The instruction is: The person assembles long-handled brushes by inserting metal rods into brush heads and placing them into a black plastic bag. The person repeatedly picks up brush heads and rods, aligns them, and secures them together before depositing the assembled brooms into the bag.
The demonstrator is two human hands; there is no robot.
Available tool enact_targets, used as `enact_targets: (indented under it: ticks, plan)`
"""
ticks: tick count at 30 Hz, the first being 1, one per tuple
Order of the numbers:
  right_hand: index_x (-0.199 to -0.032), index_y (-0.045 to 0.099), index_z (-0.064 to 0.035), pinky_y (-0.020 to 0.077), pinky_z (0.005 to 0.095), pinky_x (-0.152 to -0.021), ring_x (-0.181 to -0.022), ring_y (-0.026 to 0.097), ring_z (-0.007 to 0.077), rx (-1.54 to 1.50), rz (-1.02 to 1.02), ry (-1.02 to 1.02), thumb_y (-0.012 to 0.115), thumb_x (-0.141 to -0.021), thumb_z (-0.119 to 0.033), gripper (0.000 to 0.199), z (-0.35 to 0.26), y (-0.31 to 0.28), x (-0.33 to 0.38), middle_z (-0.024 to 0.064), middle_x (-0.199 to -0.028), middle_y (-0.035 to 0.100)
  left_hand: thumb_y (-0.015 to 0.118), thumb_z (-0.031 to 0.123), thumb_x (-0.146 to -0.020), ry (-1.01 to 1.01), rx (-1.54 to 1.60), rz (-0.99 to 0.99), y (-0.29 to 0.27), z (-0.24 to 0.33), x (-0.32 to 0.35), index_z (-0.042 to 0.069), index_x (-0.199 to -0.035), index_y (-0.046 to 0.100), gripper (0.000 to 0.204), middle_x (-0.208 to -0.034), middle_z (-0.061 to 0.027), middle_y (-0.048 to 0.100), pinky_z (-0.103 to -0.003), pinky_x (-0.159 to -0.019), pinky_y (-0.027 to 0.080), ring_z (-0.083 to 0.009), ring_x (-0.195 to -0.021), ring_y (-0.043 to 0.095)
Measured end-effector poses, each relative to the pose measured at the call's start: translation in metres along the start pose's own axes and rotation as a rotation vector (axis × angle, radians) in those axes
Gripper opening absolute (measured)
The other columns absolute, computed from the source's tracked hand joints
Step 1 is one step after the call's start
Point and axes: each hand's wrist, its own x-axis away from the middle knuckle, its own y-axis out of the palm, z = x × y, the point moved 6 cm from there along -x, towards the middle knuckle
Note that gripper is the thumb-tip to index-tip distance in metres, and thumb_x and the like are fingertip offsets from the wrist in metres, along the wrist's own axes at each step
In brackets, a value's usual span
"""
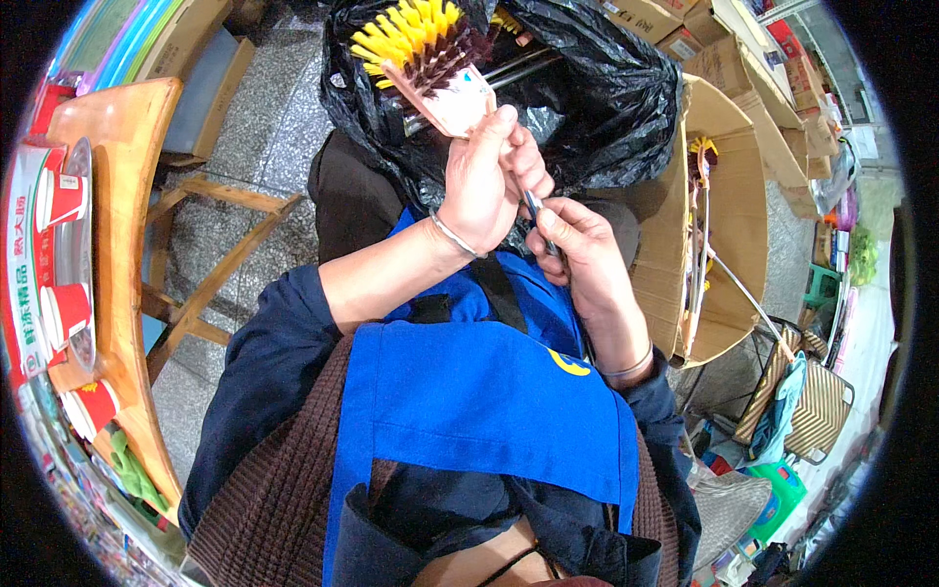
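Observation:
A scrubbing brush [460, 98] with yellow and maroon bristles and a pale pink head is held up over my lap. My left hand [489, 181] is closed round its base, head end pointing up and away. Just to the right and lower, my right hand [577, 240] is closed on a slim dark rod-like piece [533, 203], which runs up toward the left hand. Whether that piece joins the brush is hidden by my fingers. Behind both hands a black plastic bag [626, 108] lies spread, with metal poles and another yellow-bristled brush partly showing inside.
At the left stands a wooden table [137, 186] with red paper cups [67, 311], a round metal tray [83, 235] and a green glove [135, 468]. A cardboard box [729, 225] holding several brushes stands at my right. Stacked cartons [753, 98] fill the far right.

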Motion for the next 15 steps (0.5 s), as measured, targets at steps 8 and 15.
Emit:
enact_targets:
  ticks: [8, 15]
  plan:
    - [-0.119, 0.052, -0.0034, 0.0432, 0.0199, -0.060, -0.069, 0.052, 0.0054, 0.516, 0.120, -0.382, 0.064, -0.085, -0.006, 0.036, 0.003, -0.005, 0.006, 0.0021, -0.081, 0.059, 0.044, 0.029, -0.096, 0.069, 0.027, 0.168, -0.026, 0.023, -0.021, 0.014, -0.074, 0.043, 0.027, -0.056, 0.0047, 0.032, -0.025, -0.045, 0.029, -0.0089, -0.047, 0.031]
    - [-0.107, 0.062, -0.0062, 0.0494, 0.0326, -0.065, -0.075, 0.062, 0.0252, 1.214, 0.566, -0.876, 0.070, -0.077, -0.003, 0.031, -0.009, -0.025, 0.044, 0.0130, -0.086, 0.063, 0.048, 0.030, -0.095, 0.140, 0.015, 0.137, -0.040, 0.049, -0.028, 0.013, -0.074, 0.044, 0.027, -0.059, 0.0018, 0.037, -0.035, -0.061, 0.041, -0.0158, -0.056, 0.040]
